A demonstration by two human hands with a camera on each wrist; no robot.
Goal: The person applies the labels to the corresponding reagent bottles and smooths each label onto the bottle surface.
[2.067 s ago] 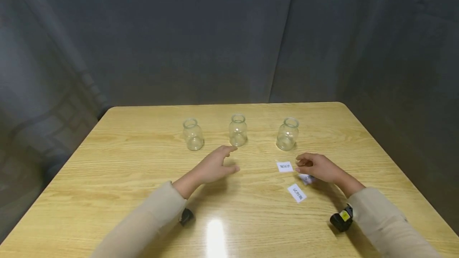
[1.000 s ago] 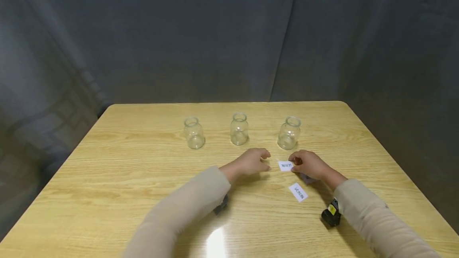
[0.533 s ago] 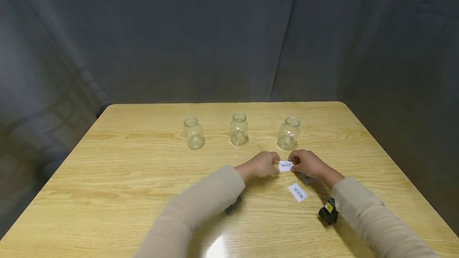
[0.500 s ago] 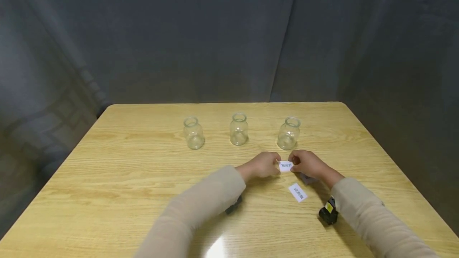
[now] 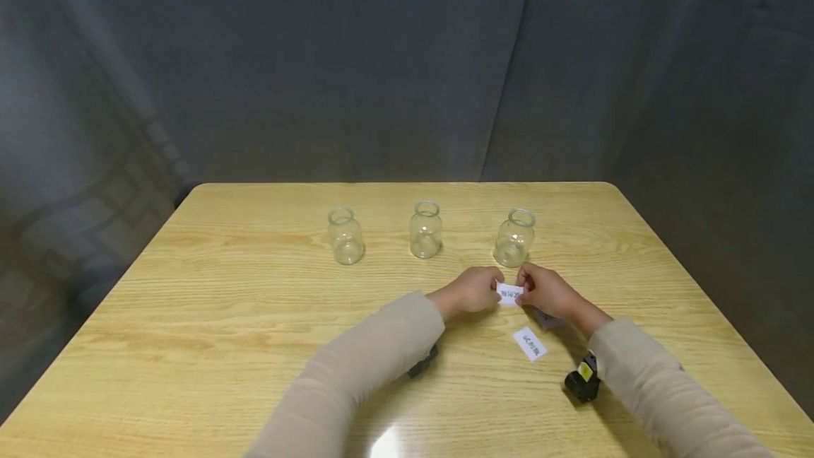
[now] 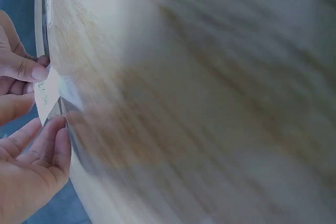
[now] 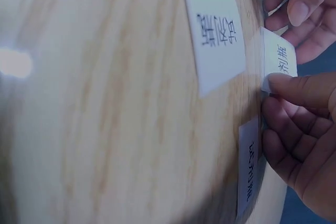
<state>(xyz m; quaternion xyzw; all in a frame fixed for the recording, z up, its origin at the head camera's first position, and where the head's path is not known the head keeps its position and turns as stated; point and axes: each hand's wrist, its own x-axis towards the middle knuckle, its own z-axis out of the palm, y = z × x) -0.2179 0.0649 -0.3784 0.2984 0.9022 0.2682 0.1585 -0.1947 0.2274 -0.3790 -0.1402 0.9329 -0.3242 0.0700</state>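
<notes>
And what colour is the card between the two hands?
The card is white with dark writing, clearest in the right wrist view.

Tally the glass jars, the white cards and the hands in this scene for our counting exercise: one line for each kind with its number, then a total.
Glass jars: 3
White cards with writing: 3 (1 held, 2 lying on the table)
Hands: 2
Total: 8
</notes>
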